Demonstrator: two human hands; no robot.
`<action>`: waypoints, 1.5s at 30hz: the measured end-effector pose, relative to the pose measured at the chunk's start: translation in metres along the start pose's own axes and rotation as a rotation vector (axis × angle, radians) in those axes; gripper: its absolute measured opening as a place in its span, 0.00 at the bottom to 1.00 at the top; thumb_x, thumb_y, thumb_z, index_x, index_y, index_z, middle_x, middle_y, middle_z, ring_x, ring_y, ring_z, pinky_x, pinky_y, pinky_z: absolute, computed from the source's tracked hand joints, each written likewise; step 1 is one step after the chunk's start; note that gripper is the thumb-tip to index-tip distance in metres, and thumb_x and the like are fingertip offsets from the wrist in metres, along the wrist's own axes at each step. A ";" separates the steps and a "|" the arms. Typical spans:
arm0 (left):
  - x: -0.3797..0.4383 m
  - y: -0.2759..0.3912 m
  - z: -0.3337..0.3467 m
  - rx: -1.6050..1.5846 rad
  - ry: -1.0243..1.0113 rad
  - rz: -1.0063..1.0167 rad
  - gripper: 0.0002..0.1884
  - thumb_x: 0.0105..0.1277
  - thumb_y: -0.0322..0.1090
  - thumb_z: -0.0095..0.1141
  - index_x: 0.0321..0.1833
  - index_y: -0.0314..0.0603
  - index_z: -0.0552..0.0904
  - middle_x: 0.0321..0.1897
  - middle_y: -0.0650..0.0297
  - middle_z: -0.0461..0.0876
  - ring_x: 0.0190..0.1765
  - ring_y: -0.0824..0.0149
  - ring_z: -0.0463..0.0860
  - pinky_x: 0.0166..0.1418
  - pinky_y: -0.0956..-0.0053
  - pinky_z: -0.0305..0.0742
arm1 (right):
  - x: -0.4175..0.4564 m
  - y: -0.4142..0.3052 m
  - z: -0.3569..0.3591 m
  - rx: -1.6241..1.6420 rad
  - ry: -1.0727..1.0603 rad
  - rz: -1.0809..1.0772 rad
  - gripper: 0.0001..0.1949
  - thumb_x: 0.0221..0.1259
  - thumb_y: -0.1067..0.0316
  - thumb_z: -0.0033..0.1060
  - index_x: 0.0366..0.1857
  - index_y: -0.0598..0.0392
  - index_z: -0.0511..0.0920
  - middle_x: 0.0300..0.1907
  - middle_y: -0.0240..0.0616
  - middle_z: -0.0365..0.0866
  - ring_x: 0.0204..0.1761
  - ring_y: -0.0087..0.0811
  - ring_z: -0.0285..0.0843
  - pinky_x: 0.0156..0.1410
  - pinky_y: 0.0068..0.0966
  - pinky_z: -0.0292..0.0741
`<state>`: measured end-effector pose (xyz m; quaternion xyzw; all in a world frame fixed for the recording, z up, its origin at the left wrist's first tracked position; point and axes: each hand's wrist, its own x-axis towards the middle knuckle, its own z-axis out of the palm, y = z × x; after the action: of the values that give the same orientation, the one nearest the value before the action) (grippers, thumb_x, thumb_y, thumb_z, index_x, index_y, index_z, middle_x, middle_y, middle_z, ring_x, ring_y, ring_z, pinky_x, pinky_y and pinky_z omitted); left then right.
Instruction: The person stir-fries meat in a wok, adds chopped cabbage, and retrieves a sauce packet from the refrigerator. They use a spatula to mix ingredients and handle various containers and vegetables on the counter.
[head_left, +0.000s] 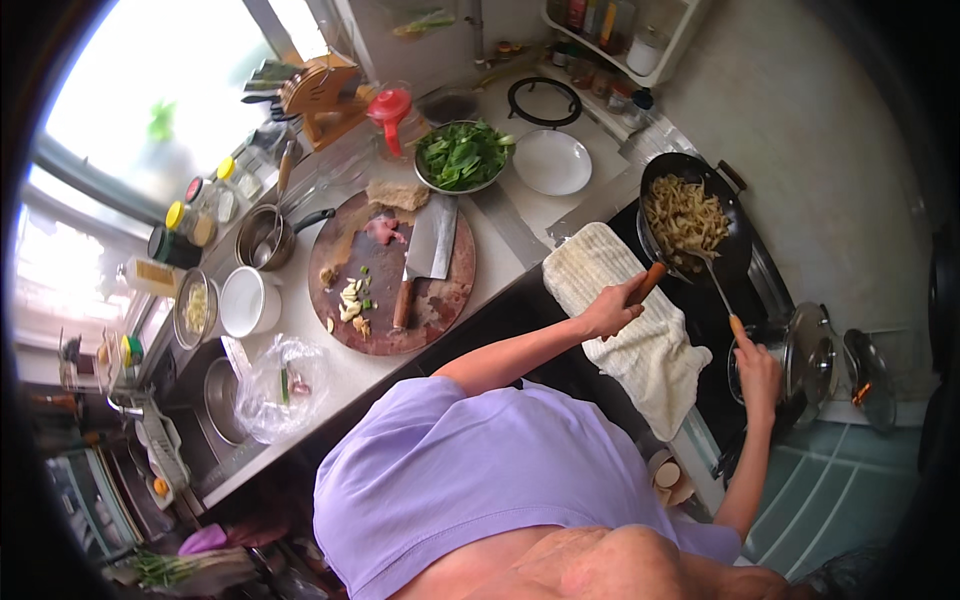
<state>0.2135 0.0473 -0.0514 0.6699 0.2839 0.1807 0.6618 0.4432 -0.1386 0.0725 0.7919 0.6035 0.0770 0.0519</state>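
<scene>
My left hand (616, 309) grips the wooden handle (648, 282) of a black wok (739, 255) on the stove. In my right hand (756, 369) is a metal spatula (720, 285) with a wooden grip, its blade among the food in the wok. That food is a heap of pale brown sliced pieces (686, 210); I cannot tell what they are. Below the wok handle, a cream towel (630, 337) lies along the front of the stove.
Left of the stove, a round chopping board (442, 307) bears a cleaver (433, 238), garlic (350, 300) and raw meat (384, 228). Behind it stand a bowl of leafy greens (463, 154) and a white plate (553, 163). A lidded pot (791, 360) sits beside my right hand.
</scene>
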 end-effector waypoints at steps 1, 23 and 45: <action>0.000 0.001 0.000 0.015 -0.001 0.000 0.34 0.64 0.32 0.55 0.74 0.44 0.59 0.33 0.51 0.82 0.16 0.66 0.77 0.20 0.70 0.76 | -0.002 0.018 -0.002 0.048 -0.052 0.100 0.25 0.57 0.68 0.64 0.61 0.35 0.75 0.32 0.48 0.81 0.33 0.49 0.81 0.38 0.42 0.75; 0.006 0.011 0.002 -0.055 -0.069 -0.066 0.34 0.67 0.28 0.51 0.75 0.39 0.54 0.32 0.55 0.79 0.11 0.72 0.70 0.11 0.77 0.64 | 0.044 0.024 0.068 0.294 0.167 0.213 0.20 0.58 0.64 0.64 0.56 0.45 0.78 0.34 0.45 0.84 0.38 0.43 0.84 0.41 0.37 0.79; 0.006 0.007 0.001 -0.035 -0.063 -0.044 0.34 0.67 0.28 0.50 0.75 0.40 0.54 0.26 0.57 0.77 0.10 0.72 0.69 0.10 0.76 0.63 | 0.054 0.025 -0.026 -0.012 0.007 -0.123 0.25 0.55 0.65 0.65 0.60 0.35 0.76 0.24 0.41 0.74 0.34 0.41 0.80 0.41 0.35 0.77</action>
<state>0.2200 0.0507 -0.0454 0.6572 0.2742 0.1500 0.6859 0.4764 -0.0936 0.1062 0.7527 0.6508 0.0803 0.0591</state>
